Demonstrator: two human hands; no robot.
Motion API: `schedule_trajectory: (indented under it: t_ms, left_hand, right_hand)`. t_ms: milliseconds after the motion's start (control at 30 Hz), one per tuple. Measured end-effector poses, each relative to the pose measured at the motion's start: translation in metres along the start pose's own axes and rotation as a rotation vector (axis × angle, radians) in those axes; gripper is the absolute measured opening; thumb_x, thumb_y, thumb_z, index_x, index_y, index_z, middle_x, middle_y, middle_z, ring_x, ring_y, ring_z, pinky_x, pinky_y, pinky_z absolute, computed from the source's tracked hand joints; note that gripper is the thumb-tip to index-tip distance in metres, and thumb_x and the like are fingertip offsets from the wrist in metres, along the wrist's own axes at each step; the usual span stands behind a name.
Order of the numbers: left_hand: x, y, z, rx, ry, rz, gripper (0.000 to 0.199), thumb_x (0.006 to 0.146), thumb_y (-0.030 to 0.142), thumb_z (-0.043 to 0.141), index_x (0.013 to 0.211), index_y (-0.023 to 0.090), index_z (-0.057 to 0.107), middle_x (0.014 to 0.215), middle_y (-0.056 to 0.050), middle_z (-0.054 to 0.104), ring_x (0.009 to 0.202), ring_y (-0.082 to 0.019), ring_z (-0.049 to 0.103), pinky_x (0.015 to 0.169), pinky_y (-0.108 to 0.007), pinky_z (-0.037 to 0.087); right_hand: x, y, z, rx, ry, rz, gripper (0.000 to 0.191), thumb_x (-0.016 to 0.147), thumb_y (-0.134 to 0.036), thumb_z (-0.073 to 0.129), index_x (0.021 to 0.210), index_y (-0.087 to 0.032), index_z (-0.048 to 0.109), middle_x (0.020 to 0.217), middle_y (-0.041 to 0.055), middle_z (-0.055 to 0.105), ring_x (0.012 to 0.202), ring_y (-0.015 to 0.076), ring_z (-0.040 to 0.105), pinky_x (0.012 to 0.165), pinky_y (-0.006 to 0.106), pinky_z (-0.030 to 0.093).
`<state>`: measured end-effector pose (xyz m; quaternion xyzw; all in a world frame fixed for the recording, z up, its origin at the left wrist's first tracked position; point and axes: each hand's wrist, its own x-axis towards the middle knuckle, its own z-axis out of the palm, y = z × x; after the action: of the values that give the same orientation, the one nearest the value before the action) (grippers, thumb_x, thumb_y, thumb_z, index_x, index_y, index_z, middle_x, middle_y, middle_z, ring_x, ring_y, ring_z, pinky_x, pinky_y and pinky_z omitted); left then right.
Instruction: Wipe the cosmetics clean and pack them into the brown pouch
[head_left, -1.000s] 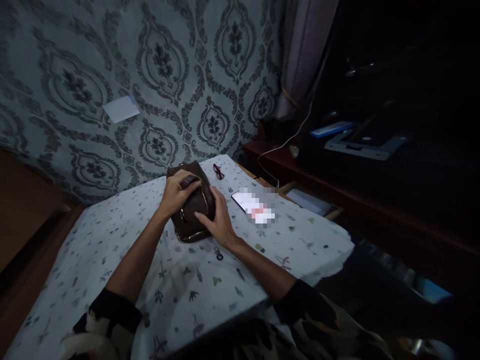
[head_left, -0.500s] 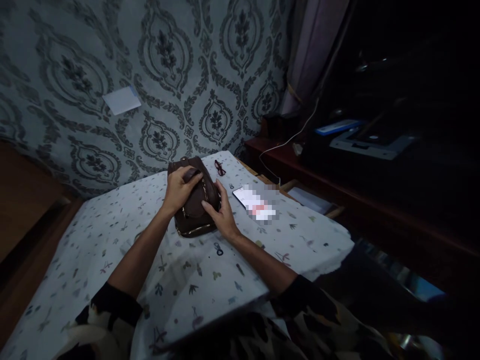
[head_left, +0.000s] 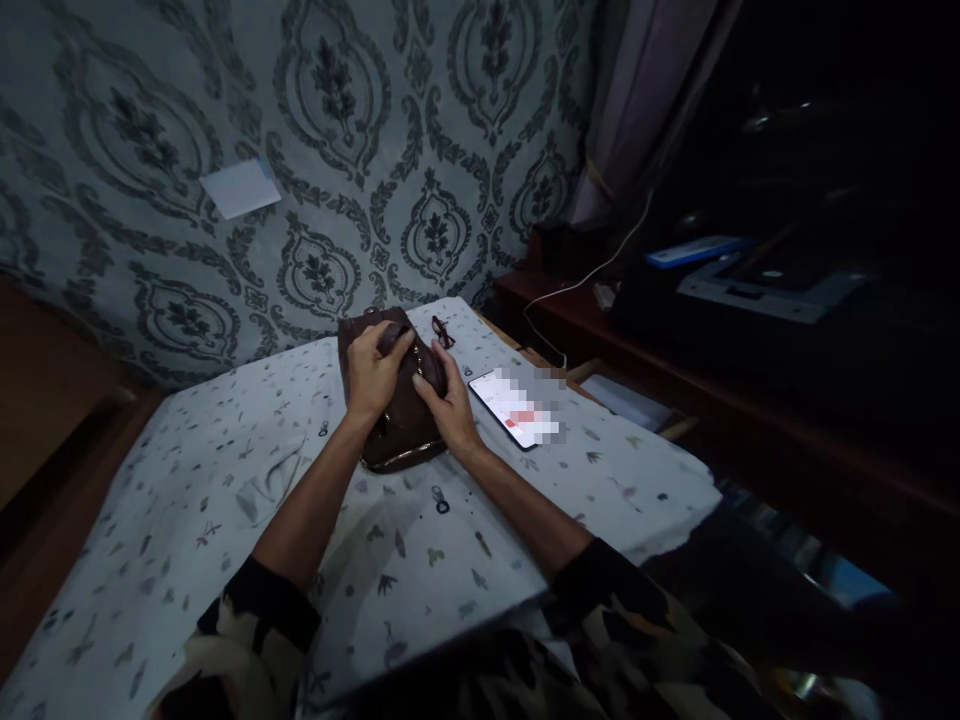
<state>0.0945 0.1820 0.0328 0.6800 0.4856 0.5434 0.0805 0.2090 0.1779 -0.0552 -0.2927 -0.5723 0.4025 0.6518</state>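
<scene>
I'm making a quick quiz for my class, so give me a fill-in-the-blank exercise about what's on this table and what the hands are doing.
1. Both the left hand and the right hand rest on a dark brown ____.
2. Just right of the right hand, a ____ lies flat with its screen lit.
3. The table is covered by a pale ____ printed with small leaves.
4. Beyond the bag, near the wall, lies a pair of ____.

Missing words: bag; phone; cloth; glasses

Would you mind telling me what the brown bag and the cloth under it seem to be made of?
The brown bag looks like leather or imitation leather: smooth, faintly glossy, with shiny metal zips. The cloth looks like thin matt printed fabric, since it creases and drapes over the edge.
</scene>
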Motion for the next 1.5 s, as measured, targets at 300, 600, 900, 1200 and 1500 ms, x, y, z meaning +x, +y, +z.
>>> schedule_trajectory:
  t_ms: [300,600,900,1200,1500]
  left_hand:
    - [0.009,0.01,-0.026,0.083,-0.276,0.065,0.016,0.085,0.03,0.064,0.074,0.017,0.066,0.069,0.001,0.064,0.066,-0.015,0.055,0.064,-0.025,0.04]
    - [0.006,0.012,-0.029,0.182,-0.267,0.078,0.015,0.084,0.027,0.066,0.072,0.018,0.067,0.07,0.0,0.065,0.07,-0.017,0.056,0.068,-0.028,0.042]
    - [-0.003,0.021,-0.027,0.243,-0.29,0.212,0.011,0.086,0.023,0.064,0.08,0.02,0.073,0.082,-0.003,0.073,0.085,-0.021,0.062,0.082,-0.033,0.045]
    - [-0.021,0.025,-0.033,0.252,-0.369,0.323,0.02,0.092,0.032,0.059,0.086,0.021,0.075,0.086,-0.006,0.073,0.089,-0.023,0.063,0.087,-0.038,0.045]
    - [-0.023,0.024,-0.057,0.353,-0.245,0.259,0.021,0.087,0.017,0.057,0.102,0.021,0.071,0.101,-0.008,0.071,0.099,-0.024,0.06,0.09,-0.038,0.046]
  right_hand:
    - [-0.016,-0.012,-0.003,-0.069,-0.025,0.029,0.077,0.083,-0.049,0.068,0.149,-0.023,0.039,0.156,0.0092,0.041,0.145,0.0261,0.036,0.123,0.044,0.026]
    - [-0.03,-0.013,0.004,-0.152,0.0,0.036,0.087,0.08,-0.045,0.071,0.153,-0.024,0.029,0.158,0.0104,0.034,0.147,0.0272,0.031,0.124,0.048,0.022]
    - [-0.028,-0.004,0.01,-0.102,0.081,0.198,0.099,0.068,-0.052,0.079,0.148,-0.018,0.032,0.154,0.0161,0.037,0.144,0.031,0.035,0.122,0.05,0.027]
    - [-0.025,0.001,0.009,-0.117,0.094,0.178,0.088,0.067,-0.054,0.08,0.14,-0.022,0.042,0.145,0.0127,0.048,0.137,0.0308,0.042,0.118,0.05,0.032]
    - [-0.029,-0.003,0.007,-0.12,0.056,0.139,0.094,0.069,-0.055,0.078,0.146,-0.023,0.036,0.152,0.0129,0.041,0.142,0.0313,0.036,0.12,0.051,0.027]
